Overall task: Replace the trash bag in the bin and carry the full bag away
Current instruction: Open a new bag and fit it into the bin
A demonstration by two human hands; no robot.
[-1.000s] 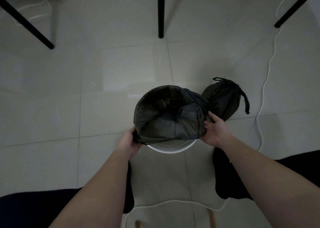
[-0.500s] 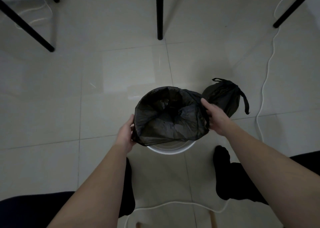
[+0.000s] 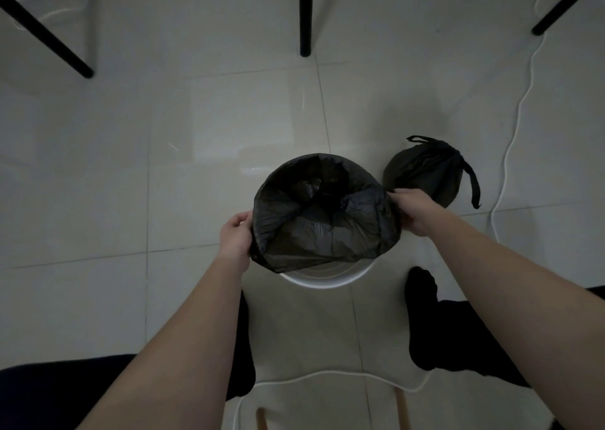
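Observation:
A white round bin (image 3: 327, 280) stands on the tiled floor between my feet. A fresh black trash bag (image 3: 322, 220) is spread open over its mouth; the far rim is covered, the near white rim still shows. My left hand (image 3: 235, 238) grips the bag's left edge. My right hand (image 3: 414, 212) pinches the bag's right edge, fingers curled into the plastic. The full black bag (image 3: 425, 171), tied shut with a drawstring hanging down its right side, sits on the floor just right of the bin, behind my right hand.
Black furniture legs (image 3: 306, 14) stand on the floor ahead, with others at the far left (image 3: 49, 36) and far right (image 3: 566, 4). A white cable (image 3: 514, 128) snakes down the right side and crosses the floor near my feet (image 3: 425, 318).
Both hands have slid along the bag's edge toward the far side of the bin, and the bag's opening is stretched wider over the rim than a second ago.

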